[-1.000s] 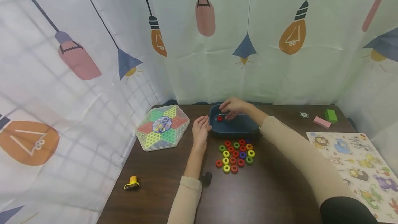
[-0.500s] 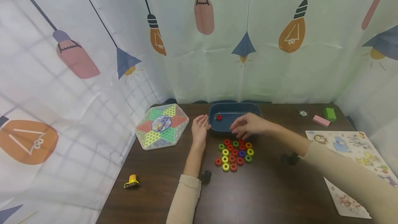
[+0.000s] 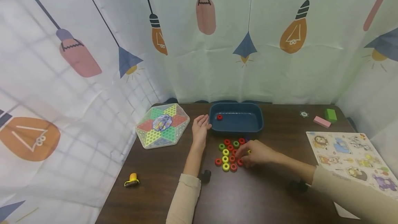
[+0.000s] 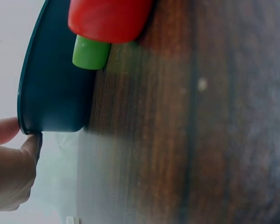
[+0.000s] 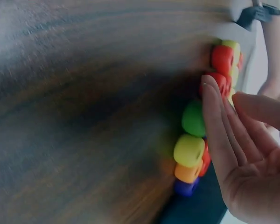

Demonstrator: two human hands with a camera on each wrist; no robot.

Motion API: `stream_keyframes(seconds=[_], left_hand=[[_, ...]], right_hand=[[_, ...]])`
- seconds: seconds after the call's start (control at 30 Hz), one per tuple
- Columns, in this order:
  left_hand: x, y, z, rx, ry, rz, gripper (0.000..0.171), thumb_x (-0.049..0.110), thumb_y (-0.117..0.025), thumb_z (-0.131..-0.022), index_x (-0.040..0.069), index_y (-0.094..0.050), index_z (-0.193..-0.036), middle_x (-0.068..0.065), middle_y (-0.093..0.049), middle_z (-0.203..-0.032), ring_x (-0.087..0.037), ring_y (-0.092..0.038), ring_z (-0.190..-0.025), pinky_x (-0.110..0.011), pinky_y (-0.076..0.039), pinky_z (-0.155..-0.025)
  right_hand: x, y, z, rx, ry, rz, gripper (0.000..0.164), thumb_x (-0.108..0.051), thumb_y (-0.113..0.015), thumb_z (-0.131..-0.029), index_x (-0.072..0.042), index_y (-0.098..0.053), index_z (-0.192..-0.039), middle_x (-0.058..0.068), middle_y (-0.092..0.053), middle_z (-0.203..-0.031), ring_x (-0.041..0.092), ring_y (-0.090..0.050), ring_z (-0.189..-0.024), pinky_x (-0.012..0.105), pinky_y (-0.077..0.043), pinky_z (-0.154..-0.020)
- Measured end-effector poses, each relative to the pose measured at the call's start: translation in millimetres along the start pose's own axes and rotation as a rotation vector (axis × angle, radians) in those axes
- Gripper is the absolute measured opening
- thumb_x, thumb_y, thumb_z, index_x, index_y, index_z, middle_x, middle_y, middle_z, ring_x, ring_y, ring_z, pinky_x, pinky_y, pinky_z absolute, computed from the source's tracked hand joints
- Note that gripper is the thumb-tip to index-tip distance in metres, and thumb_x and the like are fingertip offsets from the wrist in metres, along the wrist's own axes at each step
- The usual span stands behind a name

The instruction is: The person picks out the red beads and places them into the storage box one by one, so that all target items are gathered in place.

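A dark blue tray (image 3: 239, 122) stands at the table's back edge, with one red ring (image 3: 219, 117) inside it. My left hand (image 3: 200, 130) lies at the tray's left end, fingers fairly straight, touching the corner of the rim in the left wrist view. In front of the tray lies a group of small thick rings (image 3: 225, 159) in red, yellow, green, orange and blue. Over the right part of this group is my right hand (image 3: 255, 153), hiding some rings. In the right wrist view its long fingers stretch beside a red ring (image 5: 222, 58), the thumb apart from them.
A hexagonal star-patterned game board (image 3: 162, 126) lies left of the tray. An animal picture board (image 3: 348, 148) is at the right, partly under the right sleeve. Pink (image 3: 322, 122) and green blocks (image 3: 331, 115), a round chip (image 3: 304, 114) and a yellow-topped object (image 3: 132, 179) also lie about.
My right hand has come out of the tray, moving forward to the near side and down over the rings. The red ring stays in the tray. The left hand has kept its place.
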State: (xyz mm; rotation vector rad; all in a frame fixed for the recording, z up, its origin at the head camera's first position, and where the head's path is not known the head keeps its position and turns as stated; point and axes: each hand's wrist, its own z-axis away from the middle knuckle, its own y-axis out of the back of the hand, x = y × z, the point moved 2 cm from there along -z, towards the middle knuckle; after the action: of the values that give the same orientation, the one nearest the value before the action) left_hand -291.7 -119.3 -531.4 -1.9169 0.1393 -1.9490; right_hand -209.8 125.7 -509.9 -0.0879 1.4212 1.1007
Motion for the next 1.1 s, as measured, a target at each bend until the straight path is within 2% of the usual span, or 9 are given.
stream_keyframes(seconds=[0.1, 0.2, 0.37, 0.5, 0.67, 0.87, 1.0, 1.1], left_hand=[[-0.7, 0.1, 0.5, 0.001, 0.002, 0.002, 0.060, -0.024, -0.052, -0.080, -0.007, -0.038, -0.136, -0.025, -0.050, -0.140, -0.031, -0.048, -0.132, -0.042, -0.039, -0.110], [-0.8, -0.2, 0.8, 0.002, -0.002, -0.003, 0.060, -0.024, -0.053, -0.080, -0.007, -0.039, -0.136, -0.025, -0.051, -0.139, -0.031, -0.049, -0.132, -0.042, -0.039, -0.110], [-1.1, -0.6, 1.3, 0.001, -0.002, -0.009, 0.062, -0.024, -0.053, -0.080, -0.009, -0.037, -0.137, -0.025, -0.051, -0.139, -0.030, -0.050, -0.131, -0.040, -0.039, -0.110], [-0.3, -0.3, 0.9, -0.002, -0.006, 0.003, 0.060, -0.024, -0.053, -0.080, -0.008, -0.038, -0.136, -0.025, -0.051, -0.139, -0.030, -0.050, -0.131, -0.041, -0.039, -0.111], [2.3, 0.1, 0.0, -0.016, -0.005, 0.011, 0.059, -0.024, -0.051, -0.082, -0.008, -0.036, -0.137, -0.025, -0.050, -0.140, -0.031, -0.047, -0.133, -0.040, -0.037, -0.112], [1.1, 0.3, -0.9, -0.010, -0.006, 0.009, 0.059, -0.025, -0.050, -0.081, -0.009, -0.036, -0.137, -0.025, -0.050, -0.139, -0.032, -0.048, -0.133, -0.041, -0.037, -0.112], [0.4, -0.1, -0.2, -0.006, -0.007, 0.000, 0.058, -0.025, -0.050, -0.081, -0.007, -0.039, -0.135, -0.024, -0.051, -0.138, -0.031, -0.049, -0.131, -0.042, -0.038, -0.111], [0.2, -0.2, -0.3, -0.008, -0.008, -0.004, 0.058, -0.024, -0.051, -0.081, -0.007, -0.038, -0.136, -0.024, -0.052, -0.138, -0.030, -0.049, -0.132, -0.043, -0.038, -0.111]], right_hand=[[2, -8, 0, 0.001, 0.042, 0.045, 0.023, -0.002, -0.070, -0.084, -0.017, -0.075, -0.101, 0.000, -0.074, -0.090, 0.020, -0.070, -0.062, 0.031, -0.057, -0.051], [4, -15, -1, 0.000, 0.062, 0.024, 0.023, 0.000, -0.072, -0.081, -0.014, -0.075, -0.099, 0.002, -0.074, -0.085, 0.019, -0.070, -0.060, 0.031, -0.057, -0.049], [5, -21, -2, -0.014, 0.015, -0.073, 0.023, 0.004, -0.074, -0.078, -0.012, -0.073, -0.095, 0.003, -0.073, -0.083, 0.023, -0.070, -0.059, 0.035, -0.058, -0.050], [0, -14, -4, -0.043, -0.018, -0.122, 0.023, 0.005, -0.073, -0.079, -0.011, -0.073, -0.096, 0.004, -0.073, -0.086, 0.026, -0.071, -0.062, 0.039, -0.060, -0.053], [-18, 12, -13, -0.049, -0.018, -0.163, 0.021, 0.002, -0.072, -0.082, -0.005, -0.072, -0.103, 0.009, -0.074, -0.091, 0.030, -0.071, -0.066, 0.045, -0.060, -0.058], [-44, 64, -40, -0.034, -0.092, -0.246, 0.023, 0.001, -0.070, -0.084, -0.003, -0.070, -0.107, 0.014, -0.073, -0.100, 0.036, -0.072, -0.076, 0.049, -0.060, -0.069], [-51, 98, -66, -0.019, -0.085, -0.196, 0.024, 0.001, -0.069, -0.086, -0.004, -0.070, -0.109, 0.015, -0.072, -0.103, 0.036, -0.072, -0.080, 0.050, -0.059, -0.072], [-47, 115, -89, -0.006, -0.059, -0.155, 0.026, 0.001, -0.067, -0.087, -0.001, -0.068, -0.113, 0.018, -0.071, -0.107, 0.036, -0.072, -0.082, 0.051, -0.059, -0.074]])
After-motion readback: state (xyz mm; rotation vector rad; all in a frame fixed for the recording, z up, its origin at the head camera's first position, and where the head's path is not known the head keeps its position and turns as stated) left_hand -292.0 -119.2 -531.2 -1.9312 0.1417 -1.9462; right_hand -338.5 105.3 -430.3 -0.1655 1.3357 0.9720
